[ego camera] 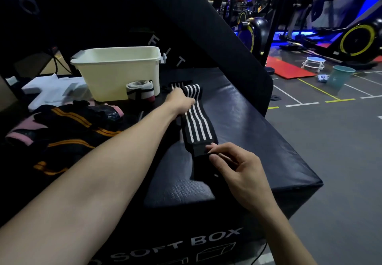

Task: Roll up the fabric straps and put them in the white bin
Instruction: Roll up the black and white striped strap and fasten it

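A black strap with white stripes (197,124) lies stretched out on top of the black soft box (258,140). My left hand (180,101) reaches far forward and grips the strap near its far, folded end. Closer to me, my right hand (233,163) pinches the strap's plain black near end between thumb and fingers. The white bin (117,72) stands at the back left of the box top. A rolled grey, black and red strap (140,91) stands against the bin's front wall.
A heap of black straps with orange stripes and pink pieces (68,132) lies to the left. White foam pieces (49,91) sit behind it. A black padded panel (206,27) leans behind the box. Gym floor with exercise bikes, a red mat and a teal bucket (340,76) lies to the right.
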Available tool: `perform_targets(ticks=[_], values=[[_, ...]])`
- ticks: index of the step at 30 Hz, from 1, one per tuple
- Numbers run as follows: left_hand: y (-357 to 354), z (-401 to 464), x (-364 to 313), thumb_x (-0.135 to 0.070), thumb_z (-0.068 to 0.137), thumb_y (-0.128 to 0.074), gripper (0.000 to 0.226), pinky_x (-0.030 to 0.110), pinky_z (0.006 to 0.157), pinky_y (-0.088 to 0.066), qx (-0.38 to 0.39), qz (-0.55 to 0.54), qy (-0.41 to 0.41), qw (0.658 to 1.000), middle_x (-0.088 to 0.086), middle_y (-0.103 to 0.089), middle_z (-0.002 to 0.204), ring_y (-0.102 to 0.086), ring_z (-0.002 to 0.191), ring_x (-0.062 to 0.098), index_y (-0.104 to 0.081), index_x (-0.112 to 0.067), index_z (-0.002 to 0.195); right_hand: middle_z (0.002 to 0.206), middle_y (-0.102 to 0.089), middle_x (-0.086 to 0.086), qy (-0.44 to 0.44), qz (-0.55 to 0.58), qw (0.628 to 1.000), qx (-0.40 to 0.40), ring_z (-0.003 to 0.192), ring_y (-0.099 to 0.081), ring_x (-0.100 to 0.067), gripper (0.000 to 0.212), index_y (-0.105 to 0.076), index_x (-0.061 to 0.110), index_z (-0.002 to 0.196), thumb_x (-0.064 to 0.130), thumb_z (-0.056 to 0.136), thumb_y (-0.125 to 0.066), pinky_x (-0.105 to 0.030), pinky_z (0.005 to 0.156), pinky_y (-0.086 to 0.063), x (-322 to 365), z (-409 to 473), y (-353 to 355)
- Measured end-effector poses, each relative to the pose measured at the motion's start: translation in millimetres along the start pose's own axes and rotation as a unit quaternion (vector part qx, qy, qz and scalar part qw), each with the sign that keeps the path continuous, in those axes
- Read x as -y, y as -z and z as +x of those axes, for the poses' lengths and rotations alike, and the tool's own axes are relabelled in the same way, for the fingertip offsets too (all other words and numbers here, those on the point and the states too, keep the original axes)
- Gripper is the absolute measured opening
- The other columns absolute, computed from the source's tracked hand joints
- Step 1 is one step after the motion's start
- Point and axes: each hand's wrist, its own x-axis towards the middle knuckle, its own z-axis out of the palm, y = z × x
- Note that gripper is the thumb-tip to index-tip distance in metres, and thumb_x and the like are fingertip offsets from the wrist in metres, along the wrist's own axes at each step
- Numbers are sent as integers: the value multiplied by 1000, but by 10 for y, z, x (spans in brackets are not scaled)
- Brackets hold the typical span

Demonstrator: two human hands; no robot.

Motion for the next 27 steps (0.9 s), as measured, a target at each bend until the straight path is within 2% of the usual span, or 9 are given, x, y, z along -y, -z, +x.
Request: perform_targets(ticks=[2,4,6,8,11,14,16,19,27], values=[[4,-153,14,-23,93,-71,38,37,96,-51,58,33,-36,997,-4,-62,95,-60,103,20,-53,-10,124,113,-71,12,14,-54,998,-10,107,-70,-9,7,-76,22,90,14,91,-76,-39,94,-57,-43,14,-11],[19,-299,64,-23,94,-71,63,40,108,-47,71,31,-70,995,-1,-64,124,-60,119,20,-39,-3,144,108,-64,13,21,-97,995,-28,97,-68,-10,8,-76,26,87,19,88,-78,-35,86,-57,-51,20,-16],[71,-489,184,-20,92,-71,67,39,105,-50,6,33,-137,990,4,-64,134,-65,115,20,-37,-5,148,100,-60,11,18,-116,992,-37,88,-65,-10,9,-76,29,86,20,87,-79,-29,78,-55,-35,7,-27],[159,-781,335,-18,91,-72,54,34,96,-54,-51,27,-218,974,-4,-72,113,-68,95,11,-54,-11,141,93,-60,10,15,-122,992,-40,82,-64,-11,10,-77,30,86,21,87,-80,-27,72,-53,-24,-11,-39],[262,-1318,542,-22,91,-77,11,27,78,-55,3,34,-327,944,-10,-75,89,-69,79,5,-79,-19,101,85,-65,10,19,-125,991,-40,79,-66,-11,9,-77,28,87,19,87,-80,-21,71,-50,-13,-27,-38],[299,-1715,726,-28,93,-76,8,20,71,-52,61,27,-334,940,-12,-75,85,-70,77,8,-81,-21,95,83,-73,13,18,-130,991,-26,80,-70,-8,7,-78,26,88,19,87,-79,-22,74,-52,26,-57,-45],[289,-1812,834,-31,92,-76,11,24,74,-53,69,38,-344,936,-14,-74,89,-69,80,8,-80,-24,100,83,-75,15,15,-142,990,-22,82,-71,-6,5,-78,25,88,20,87,-79,-22,76,-54,52,-88,-68],[274,-1845,913,-31,90,-78,12,33,75,-54,51,61,-359,930,-13,-72,89,-68,79,9,-78,-26,101,83,-76,18,23,-162,986,-26,84,-71,-2,5,-80,25,88,21,86,-81,-23,79,-55,78,-135,-108],[257,-1956,971,-39,86,-73,11,39,73,-55,4,98,-376,921,-15,-68,89,-62,80,5,-74,-33,95,90,-77,18,58,-219,974,-12,88,-71,6,15,-81,25,96,15,84,-82,-26,83,-59,147,-277,-96]])
